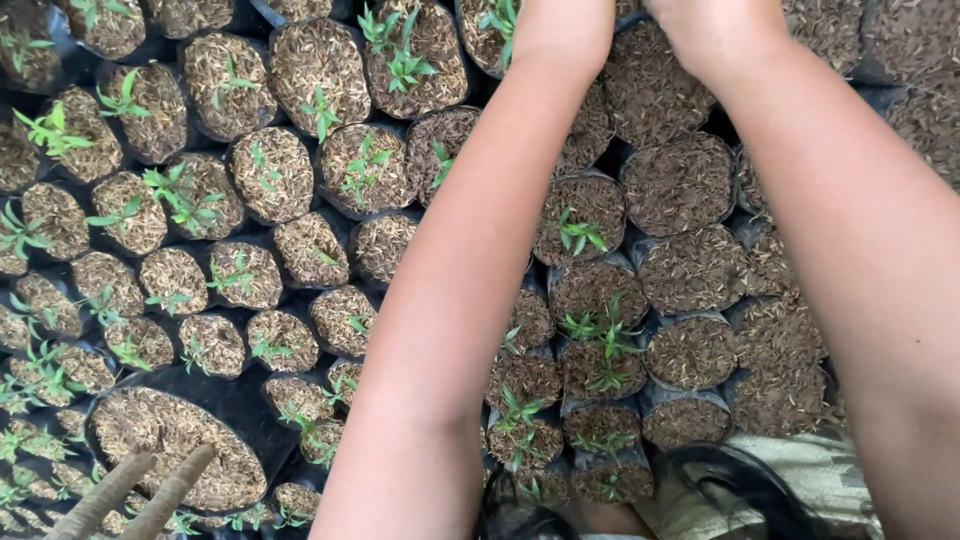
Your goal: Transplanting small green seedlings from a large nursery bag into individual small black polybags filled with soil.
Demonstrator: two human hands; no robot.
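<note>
I reach both arms to the top of the frame, where my left hand (560,25) and right hand (715,30) rest over the husk-filled seedling bags (680,180), packed tightly so they stand upright; I cannot tell how the fingers are, they are cut off.

Nursery bags (640,300): black plastic, seen below the hands. Bag filling (680,185): speckled tan and brown husk, darker brown between the forearms, paler straw left of them. Seedlings (600,335): bright green, narrow leaves. Two sticks (130,495), far lower left of the hands: brown, ringed texture. Cloth (810,470) beneath the right forearm: pale olive.
</note>
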